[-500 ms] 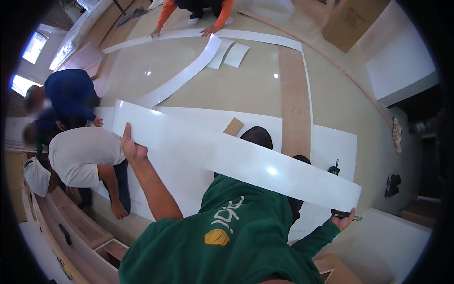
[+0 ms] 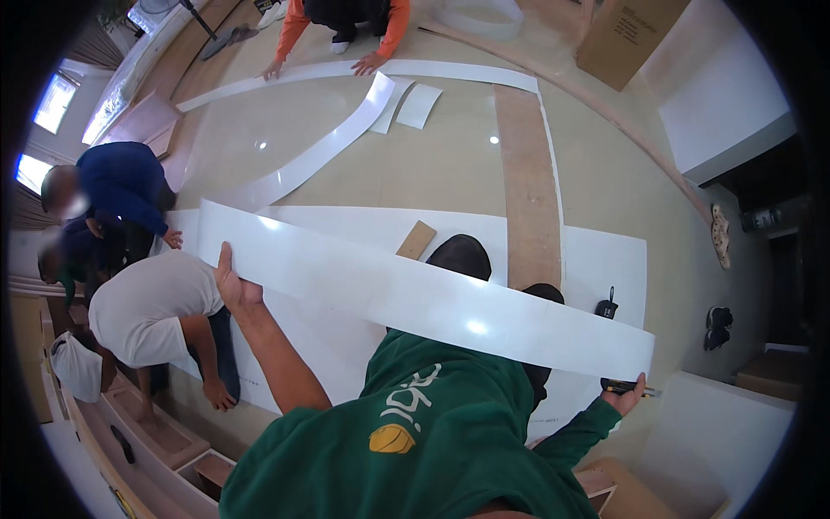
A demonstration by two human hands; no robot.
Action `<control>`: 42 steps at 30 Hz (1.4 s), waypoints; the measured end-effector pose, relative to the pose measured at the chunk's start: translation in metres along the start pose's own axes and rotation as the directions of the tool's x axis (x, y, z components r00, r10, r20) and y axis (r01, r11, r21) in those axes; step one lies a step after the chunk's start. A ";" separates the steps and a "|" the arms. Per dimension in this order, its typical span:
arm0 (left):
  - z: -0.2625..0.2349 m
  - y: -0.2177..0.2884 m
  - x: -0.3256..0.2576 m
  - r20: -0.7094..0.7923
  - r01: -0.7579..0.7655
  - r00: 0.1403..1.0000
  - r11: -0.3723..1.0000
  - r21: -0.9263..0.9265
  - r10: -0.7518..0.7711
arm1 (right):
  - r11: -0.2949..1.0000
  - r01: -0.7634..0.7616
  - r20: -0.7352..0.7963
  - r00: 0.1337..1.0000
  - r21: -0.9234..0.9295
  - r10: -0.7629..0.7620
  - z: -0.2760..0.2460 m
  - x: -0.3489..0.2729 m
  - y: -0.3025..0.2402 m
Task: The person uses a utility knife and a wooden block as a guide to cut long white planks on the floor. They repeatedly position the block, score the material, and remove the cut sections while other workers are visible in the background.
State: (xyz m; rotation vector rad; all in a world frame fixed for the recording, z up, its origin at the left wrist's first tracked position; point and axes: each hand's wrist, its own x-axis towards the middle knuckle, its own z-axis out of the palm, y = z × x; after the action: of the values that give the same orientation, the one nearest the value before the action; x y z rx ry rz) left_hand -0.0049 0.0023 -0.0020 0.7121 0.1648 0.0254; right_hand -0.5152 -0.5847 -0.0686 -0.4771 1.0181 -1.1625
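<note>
White strip (image 2: 415,294) stretches slantwise between your hands, above a white sheet (image 2: 346,350) on the floor. Your left hand (image 2: 238,290) grasps its lower edge near the left end; your right hand (image 2: 626,398) grips the right-end corner, along with a small dark tool (image 2: 616,385). It blocks your view of part of the sheet and your legs. Beyond lie a small wooden block (image 2: 418,240), a brown board (image 2: 529,186) and a curved strip (image 2: 311,164). On your left, a pale-shirted co-worker (image 2: 156,298) crouches close to the strip's left end. Since the earlier frame, your view has turned slightly, your hold looks unchanged, and that co-worker's head has dropped lower beside the wooden unit (image 2: 177,437).
</note>
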 end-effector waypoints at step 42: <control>0.010 0.011 -0.004 -0.006 -0.082 0.997 0.993 0.083 0.083 | 0.999 -0.040 -0.004 0.999 -0.031 0.040 0.004 0.006 0.019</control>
State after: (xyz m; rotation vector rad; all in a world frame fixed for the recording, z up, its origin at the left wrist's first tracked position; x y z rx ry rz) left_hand -0.0068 0.0038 0.0138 0.8016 0.1461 0.1013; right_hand -0.5015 -0.5842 -0.0831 -0.4775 1.0454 -1.1137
